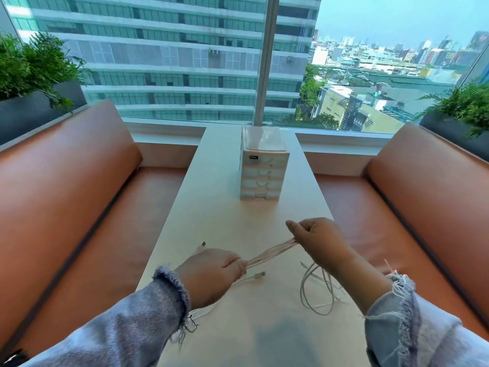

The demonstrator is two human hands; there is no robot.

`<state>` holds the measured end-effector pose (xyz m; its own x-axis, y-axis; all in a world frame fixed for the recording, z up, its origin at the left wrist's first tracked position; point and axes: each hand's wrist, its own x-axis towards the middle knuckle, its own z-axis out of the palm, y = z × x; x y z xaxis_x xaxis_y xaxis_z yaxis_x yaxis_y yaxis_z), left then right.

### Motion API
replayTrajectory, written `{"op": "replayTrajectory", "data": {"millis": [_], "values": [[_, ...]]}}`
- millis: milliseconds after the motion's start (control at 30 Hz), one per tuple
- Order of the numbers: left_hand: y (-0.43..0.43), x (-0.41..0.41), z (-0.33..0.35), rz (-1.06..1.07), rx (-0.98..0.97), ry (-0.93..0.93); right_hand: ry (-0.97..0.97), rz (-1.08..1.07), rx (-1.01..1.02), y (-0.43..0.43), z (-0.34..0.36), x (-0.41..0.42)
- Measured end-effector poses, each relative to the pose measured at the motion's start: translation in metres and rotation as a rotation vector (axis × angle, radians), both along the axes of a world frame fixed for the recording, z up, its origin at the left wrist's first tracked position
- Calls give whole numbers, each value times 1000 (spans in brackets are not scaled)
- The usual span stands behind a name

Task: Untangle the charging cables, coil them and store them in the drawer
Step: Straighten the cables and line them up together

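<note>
A bundle of pale charging cable [270,252] is stretched taut between my two hands above the white table [211,213]. My left hand [211,276] is closed on its near end, with loops wrapped round the fingers. My right hand [317,239] pinches the far end. A loose white cable [316,290] lies in rough loops on the table under my right wrist. One plug [259,274] rests beside my left hand, another plug [203,244] lies further left. A small white drawer unit [260,176] stands further back, all its drawers shut.
Orange benches flank the narrow table, the left bench [79,207] and the right bench [412,213]. A large window [185,62] closes the far end. Planters with green plants [31,64] sit behind both backrests.
</note>
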<state>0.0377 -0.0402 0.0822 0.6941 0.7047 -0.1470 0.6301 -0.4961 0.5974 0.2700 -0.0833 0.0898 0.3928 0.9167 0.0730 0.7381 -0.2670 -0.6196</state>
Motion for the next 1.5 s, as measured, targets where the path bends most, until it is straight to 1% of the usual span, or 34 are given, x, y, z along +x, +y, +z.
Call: {"op": "replayTrajectory", "data": {"millis": [67, 100, 200, 233, 300, 367, 400, 467, 500, 533, 600, 700, 833, 900, 1033, 1100, 1200, 1333, 1467, 1500], "values": [[-2, 4, 1, 68, 15, 3, -4, 10, 46, 1, 8, -11], [-5, 9, 3, 99, 20, -39, -22, 33, 59, 1, 12, -19], [-17, 27, 11, 163, -60, -291, -93, 160, 78, 1, 23, -40], [-20, 31, 13, 166, -57, -322, -133, 197, 79, 1, 25, -45], [-22, 34, 11, 146, 10, -322, -220, 279, 64, 1, 26, -46], [-22, 32, 12, 132, 53, -303, -282, 307, 38, 3, 24, -44], [-20, 30, 11, 135, 58, -313, -238, 293, 22, 4, 23, -40], [-18, 25, 12, 140, 55, -337, -66, 242, -14, 7, 18, -31], [-17, 23, 11, 126, 69, -325, -26, 229, -35, 7, 15, -27], [-16, 21, 8, 106, 89, -298, -47, 230, -59, 7, 12, -26], [-18, 17, 2, 70, 114, -251, -159, 252, -103, 4, 8, -25], [-15, 15, -5, 83, 57, -293, -194, 262, -114, 2, 3, -17], [-18, 14, -3, 47, 96, -284, -364, 246, -123, -1, 4, -18], [-15, 12, -3, 49, 72, -314, -361, 222, -100, 0, 1, -13], [-13, 6, -2, 38, 96, -309, -326, 162, -125, -2, 0, -3], [-8, 3, 1, 94, 63, -305, -315, 154, -102, -3, 5, -6], [0, 1, 12, 174, -40, -289, -310, 151, -41, -1, 17, -18], [-7, 23, 25, 118, -86, -291, -338, 218, 44, 4, 26, -41], [-9, 37, 25, 122, -238, -314, -340, 253, 73, 5, 25, -49], [-9, 38, 25, 127, -233, -316, -319, 253, 69, 5, 23, -47]]}}
